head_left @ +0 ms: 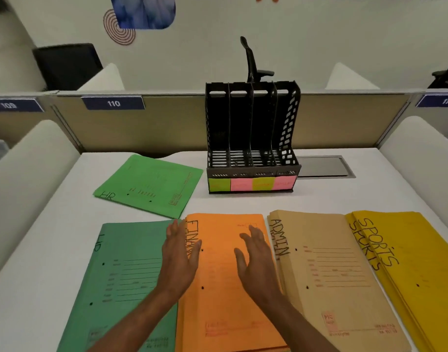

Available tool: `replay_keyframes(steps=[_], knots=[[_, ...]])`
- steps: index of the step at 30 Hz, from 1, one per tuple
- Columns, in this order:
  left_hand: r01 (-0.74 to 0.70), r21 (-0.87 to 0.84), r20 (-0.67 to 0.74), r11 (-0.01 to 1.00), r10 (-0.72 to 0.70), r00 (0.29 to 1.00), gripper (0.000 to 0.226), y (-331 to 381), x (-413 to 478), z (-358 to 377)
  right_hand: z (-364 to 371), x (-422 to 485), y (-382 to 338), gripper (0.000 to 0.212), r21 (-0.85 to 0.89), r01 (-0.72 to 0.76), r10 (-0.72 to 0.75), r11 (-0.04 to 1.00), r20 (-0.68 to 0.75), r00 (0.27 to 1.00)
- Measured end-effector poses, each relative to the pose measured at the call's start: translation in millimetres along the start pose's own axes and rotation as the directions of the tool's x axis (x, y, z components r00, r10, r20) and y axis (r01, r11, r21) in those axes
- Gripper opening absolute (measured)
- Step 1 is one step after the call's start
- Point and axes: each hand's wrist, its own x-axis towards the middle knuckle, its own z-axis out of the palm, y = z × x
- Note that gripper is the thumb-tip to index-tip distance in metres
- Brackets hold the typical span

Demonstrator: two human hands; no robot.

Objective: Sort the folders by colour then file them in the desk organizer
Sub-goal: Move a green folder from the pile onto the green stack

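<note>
Four folder stacks lie side by side along the desk's near edge: a dark green HR folder (126, 275), an orange FINANCE stack (217, 288), a tan ADMIN stack (327, 275) and a yellow SPORTS stack (415, 270). A lighter green HR folder (149, 185) lies apart, farther back on the left. The black desk organizer (253, 138) stands at the back centre with empty slots and coloured sticky labels on its base. My left hand (179, 260) is flat over the orange stack's left edge. My right hand (258, 265) hovers over its right side. Both hold nothing.
The white desk (357, 196) has low padded dividers left and right and a tan partition behind. A grey cable hatch (324, 166) is set into the desk right of the organizer. An office chair back rises behind the partition.
</note>
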Motion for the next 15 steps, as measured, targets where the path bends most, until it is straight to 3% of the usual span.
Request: replay_keyframes(steps=[9, 15], knots=[[0.084, 0.086, -0.132, 0.993, -0.073, 0.989, 0.072, -82, 55, -72, 82, 54, -81, 0.044, -0.015, 0.13, -0.126, 0.991, 0.156, 0.98], [0.112, 0.14, -0.129, 0.984, -0.094, 0.987, 0.071, -131, 89, -93, 128, 85, -113, 0.05, -0.042, 0.078, -0.065, 0.996, 0.249, 0.966]])
